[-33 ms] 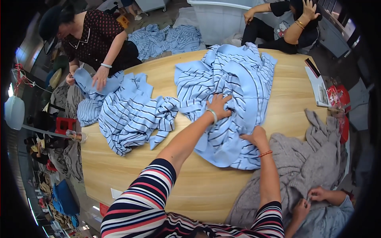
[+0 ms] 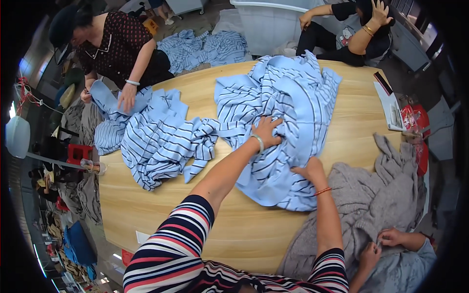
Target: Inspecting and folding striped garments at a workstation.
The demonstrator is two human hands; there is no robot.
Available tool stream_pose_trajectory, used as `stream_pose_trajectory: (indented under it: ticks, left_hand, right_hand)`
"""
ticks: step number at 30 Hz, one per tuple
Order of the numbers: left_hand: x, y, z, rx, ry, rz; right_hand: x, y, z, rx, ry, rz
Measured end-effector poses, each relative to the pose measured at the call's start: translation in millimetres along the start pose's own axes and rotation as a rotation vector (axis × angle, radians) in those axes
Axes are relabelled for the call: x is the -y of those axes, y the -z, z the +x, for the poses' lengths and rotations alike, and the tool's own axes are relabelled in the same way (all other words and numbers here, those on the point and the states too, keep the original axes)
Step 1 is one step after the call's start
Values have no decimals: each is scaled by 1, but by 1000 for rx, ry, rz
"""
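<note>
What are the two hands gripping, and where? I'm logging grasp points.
Both press on the blue striped garment: left hand on its bunched middle, right hand on its near lower part. A closed grip cannot be told.

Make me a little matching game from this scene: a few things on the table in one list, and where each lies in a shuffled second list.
Things:
1. left hand
2. right hand
3. grey garment
4. small striped pile

Places:
A. at the table's right edge
B. flat on the middle of the big striped blue garment
C. on the table's left part, under a co-worker's hand
D. on the big garment's lower edge, next to the grey cloth

Pairs: 1-B, 2-D, 3-A, 4-C
</note>
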State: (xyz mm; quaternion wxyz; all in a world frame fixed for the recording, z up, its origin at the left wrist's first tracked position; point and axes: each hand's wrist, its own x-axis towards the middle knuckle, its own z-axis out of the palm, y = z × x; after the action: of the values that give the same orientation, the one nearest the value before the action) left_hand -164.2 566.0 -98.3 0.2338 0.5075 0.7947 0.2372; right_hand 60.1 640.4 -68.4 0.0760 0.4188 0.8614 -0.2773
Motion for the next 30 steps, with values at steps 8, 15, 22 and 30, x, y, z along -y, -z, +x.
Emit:
stream_pose_trajectory:
  ticks: [8,15,22,30]
  left_hand:
    - [70,-6,-133,16,-186,-24]
    - [105,8,-296,257,-229,22]
    - [157,26,-410,486,-216,304]
    - [130,9,-568,-183,9,339]
  right_hand:
    - [57,-117,-125,335,33,223]
    - [128,-220,-266,673,120,164]
    - [229,-292,-331,946,928,481]
    - [223,-192,-231,-481,777,120]
